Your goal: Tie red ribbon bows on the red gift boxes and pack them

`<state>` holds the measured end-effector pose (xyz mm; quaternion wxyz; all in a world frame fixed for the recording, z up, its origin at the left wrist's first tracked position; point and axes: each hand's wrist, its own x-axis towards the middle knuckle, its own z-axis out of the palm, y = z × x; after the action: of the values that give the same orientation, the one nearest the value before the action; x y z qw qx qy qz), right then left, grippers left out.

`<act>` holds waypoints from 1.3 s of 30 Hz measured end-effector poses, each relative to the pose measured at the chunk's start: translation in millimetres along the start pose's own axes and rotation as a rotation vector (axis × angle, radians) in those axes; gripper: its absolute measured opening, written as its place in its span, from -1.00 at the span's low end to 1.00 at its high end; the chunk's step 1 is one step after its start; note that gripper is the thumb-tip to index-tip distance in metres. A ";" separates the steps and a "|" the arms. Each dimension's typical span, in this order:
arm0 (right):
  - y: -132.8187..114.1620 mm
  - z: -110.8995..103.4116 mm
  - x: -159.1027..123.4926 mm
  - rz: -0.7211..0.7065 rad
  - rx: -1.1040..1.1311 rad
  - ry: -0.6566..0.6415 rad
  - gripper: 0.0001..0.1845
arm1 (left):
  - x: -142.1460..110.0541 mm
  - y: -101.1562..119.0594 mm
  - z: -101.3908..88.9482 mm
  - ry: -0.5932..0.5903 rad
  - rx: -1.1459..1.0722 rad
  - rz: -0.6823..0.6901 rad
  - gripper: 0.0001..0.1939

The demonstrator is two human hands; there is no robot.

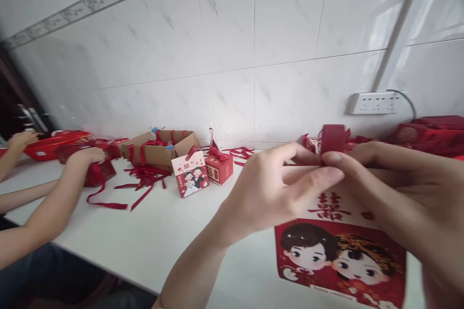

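gift box, near the camera at the lower right, over the right part of the white table. shows a cartoon couple on red, with red characters on a pale band above. slants slightly down toward the right; cannot tell whether it touches the tabletop.

rising from its top edge, seen between the two hands, a red ribbon loop. pinched at its base by the left hand, thumb and forefinger drawn together, and by the right hand, thumb laid across the same spot. cannot tell which fingertips press ribbon and which press card, with the fingers overlapping there.

behind the right hand, more red boxes along the wall, beneath a white power strip.

left of the left hand, well apart from it, a pale-and-red box printed with a couple, just beside a small red box with a bow. next, a cardboard tray with red ribbons in and before it. farther left, a co-worker's hand on a dark red box, near a red basin.
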<state>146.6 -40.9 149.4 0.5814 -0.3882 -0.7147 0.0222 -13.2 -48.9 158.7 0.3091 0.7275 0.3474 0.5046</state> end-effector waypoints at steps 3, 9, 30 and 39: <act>-2.0 1.6 3.1 0.016 0.025 -0.061 -0.62 | 1.6 -5.9 -1.5 0.017 -0.012 0.031 -0.79; -2.1 -6.0 5.6 0.040 0.245 -0.325 -0.69 | 2.9 -4.6 -1.8 0.067 0.052 0.130 -0.74; -2.7 -9.7 8.1 0.206 0.487 -0.549 -0.97 | 1.9 -5.1 -7.0 0.120 0.256 0.254 -0.73; 0.2 -0.3 15.2 0.238 0.387 -0.452 -0.96 | 7.8 -5.3 -14.5 -0.001 0.237 0.049 -0.81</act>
<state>146.6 -32.0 161.8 0.4641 -0.3368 -0.7578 0.3113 -26.0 -38.1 162.8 0.2084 0.7675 0.3865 0.4670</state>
